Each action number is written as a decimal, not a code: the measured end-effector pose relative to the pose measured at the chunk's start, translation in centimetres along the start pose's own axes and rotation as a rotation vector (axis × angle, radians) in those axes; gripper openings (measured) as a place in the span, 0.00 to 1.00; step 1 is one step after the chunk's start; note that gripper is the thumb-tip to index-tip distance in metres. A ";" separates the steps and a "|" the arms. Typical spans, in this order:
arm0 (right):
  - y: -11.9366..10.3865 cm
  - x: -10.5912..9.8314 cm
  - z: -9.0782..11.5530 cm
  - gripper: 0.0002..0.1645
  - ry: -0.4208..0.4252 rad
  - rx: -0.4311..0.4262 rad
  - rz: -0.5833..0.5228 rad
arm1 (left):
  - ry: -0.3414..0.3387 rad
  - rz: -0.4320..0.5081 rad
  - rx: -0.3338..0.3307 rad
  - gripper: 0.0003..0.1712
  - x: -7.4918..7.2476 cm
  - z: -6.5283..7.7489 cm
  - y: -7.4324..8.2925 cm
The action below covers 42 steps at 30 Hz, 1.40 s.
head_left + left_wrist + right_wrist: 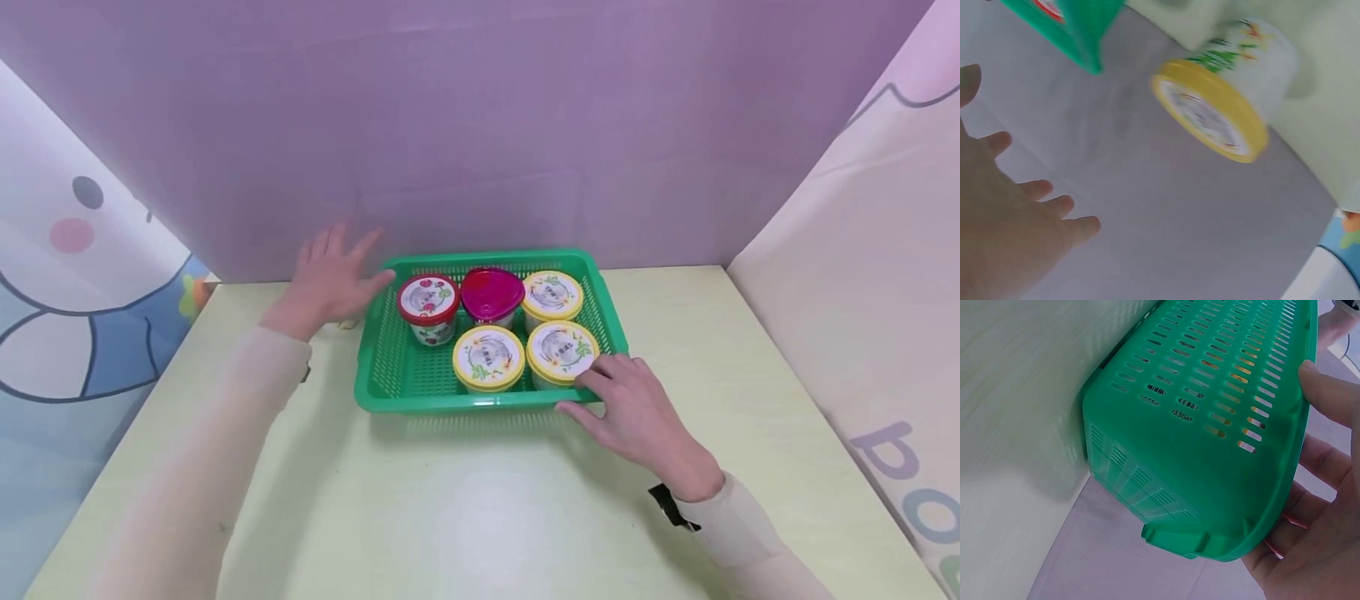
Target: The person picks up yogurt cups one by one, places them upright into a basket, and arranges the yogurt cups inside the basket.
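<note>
A green plastic basket (416, 403) stands on the table, holding several lidded paper cups. Three have yellow lids, such as the front cup (489, 358); the others are a red-lidded cup (428, 300) and a magenta-lidded cup (492, 293). My right hand (637, 408) grips the basket's rim at the front right corner, with the thumb outside and fingers over the edge. By the back left corner, my left hand (330, 279) is spread and holds nothing. The left wrist view shows another yellow-lidded cup (1229, 87) on the table; the left hand and forearm mostly hide it in the head view.
The pale table (450, 517) meets a purple cloth backdrop (465, 125) close behind the basket. Printed cloth panels rise at the left (97, 317) and right (862, 292) sides.
</note>
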State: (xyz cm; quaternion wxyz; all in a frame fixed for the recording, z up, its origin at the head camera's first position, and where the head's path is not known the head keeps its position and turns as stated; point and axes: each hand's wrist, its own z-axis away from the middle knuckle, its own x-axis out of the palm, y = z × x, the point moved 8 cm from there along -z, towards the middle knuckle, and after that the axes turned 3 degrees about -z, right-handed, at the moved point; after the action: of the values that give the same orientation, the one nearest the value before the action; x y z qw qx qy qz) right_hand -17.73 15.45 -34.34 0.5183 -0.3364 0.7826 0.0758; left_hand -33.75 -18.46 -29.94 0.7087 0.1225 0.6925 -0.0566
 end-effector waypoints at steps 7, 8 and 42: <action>0.0 0.0 0.0 0.21 0.008 -0.007 0.000 | 0.025 0.039 -0.064 0.44 0.5 -0.9 -3.2; 0.0 0.0 0.0 0.21 0.008 -0.009 0.001 | 0.023 0.042 -0.078 0.45 0.7 -1.0 -3.6; 0.2 0.0 -0.1 0.21 0.009 -0.001 -0.008 | -0.089 0.079 -0.214 0.43 7.3 -2.3 -8.3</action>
State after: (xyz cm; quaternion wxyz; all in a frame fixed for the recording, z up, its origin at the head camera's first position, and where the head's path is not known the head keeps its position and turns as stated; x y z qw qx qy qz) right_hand -17.91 15.52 -34.38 0.5150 -0.3400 0.7835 0.0729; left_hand -37.78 -25.25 -38.06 0.7495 0.0708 0.6570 0.0399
